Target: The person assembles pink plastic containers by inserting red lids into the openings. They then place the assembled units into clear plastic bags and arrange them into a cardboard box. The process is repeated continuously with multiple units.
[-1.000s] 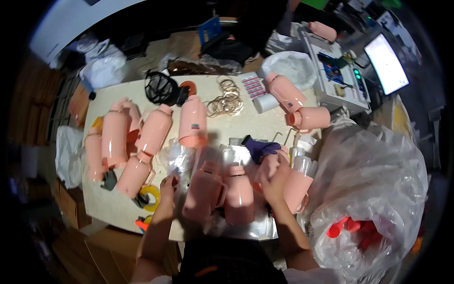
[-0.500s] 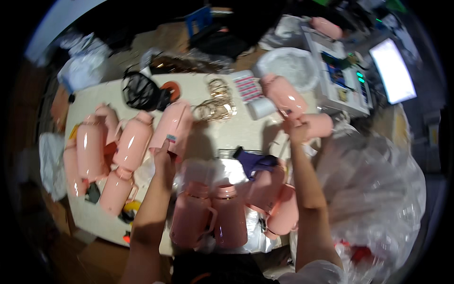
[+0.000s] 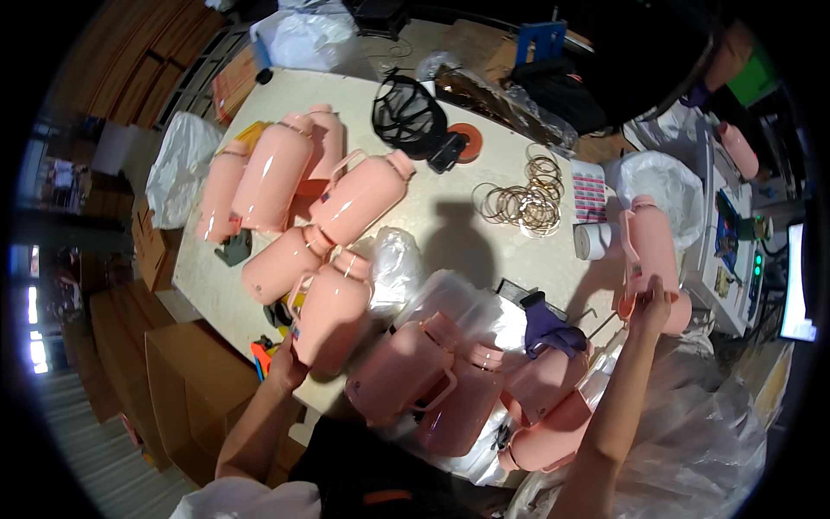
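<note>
Fingers of the left hand curl around the base of one pink flask, left of centre; those of the right hand pinch the lower rim of a second flask, at right. Count: at least eleven other flasks; one round bin, upper right, holding a plastic liner. Flask bodies glossy, short-necked, side handles on several.

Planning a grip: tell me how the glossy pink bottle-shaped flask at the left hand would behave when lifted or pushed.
The glossy pink bottle-shaped flask looks slippery, given its shiny highlights. Its smooth, evenly curved walls suggest stiffness. Being taller than wide, it may tip if pushed near the neck.
</note>
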Demonstrator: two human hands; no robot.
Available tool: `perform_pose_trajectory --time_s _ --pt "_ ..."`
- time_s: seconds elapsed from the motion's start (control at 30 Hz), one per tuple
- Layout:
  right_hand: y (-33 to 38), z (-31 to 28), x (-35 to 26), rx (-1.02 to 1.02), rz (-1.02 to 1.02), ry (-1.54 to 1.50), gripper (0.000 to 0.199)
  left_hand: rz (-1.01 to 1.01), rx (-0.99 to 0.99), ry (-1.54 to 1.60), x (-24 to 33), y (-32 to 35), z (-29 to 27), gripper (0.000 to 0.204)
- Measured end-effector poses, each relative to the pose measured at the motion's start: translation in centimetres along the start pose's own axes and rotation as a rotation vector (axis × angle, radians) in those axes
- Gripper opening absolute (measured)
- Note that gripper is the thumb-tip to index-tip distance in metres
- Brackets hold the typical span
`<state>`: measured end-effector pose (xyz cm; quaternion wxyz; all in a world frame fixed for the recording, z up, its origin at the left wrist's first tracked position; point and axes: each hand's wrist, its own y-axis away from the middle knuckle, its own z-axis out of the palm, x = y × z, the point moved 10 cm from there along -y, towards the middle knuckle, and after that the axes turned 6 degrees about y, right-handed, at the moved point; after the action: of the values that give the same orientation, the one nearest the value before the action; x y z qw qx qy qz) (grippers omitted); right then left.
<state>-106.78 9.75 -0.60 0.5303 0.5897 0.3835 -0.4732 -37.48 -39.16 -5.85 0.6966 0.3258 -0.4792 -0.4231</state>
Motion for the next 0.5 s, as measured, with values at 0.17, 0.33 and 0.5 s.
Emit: perform_pose_trajectory --time_s 0.17,0.33,0.5 --pt "18.0 4.2 -3.4 -0.241 0.204 -0.459 0.02 0.247 0.574 -0.749 6.9 -1.6 -5.6 0.04" --pt "35.3 6.7 -2.0 -0.197 0.411 -0.558 0.017 1.06 -0.056 -0.624 14.0 1.8 14.4 0.034" --pt "48.9 10.9 -0.8 -0.407 0.693 -0.669 0.022 0.818 0.194 -0.578 15.0 -11.4 18.8 0.021"
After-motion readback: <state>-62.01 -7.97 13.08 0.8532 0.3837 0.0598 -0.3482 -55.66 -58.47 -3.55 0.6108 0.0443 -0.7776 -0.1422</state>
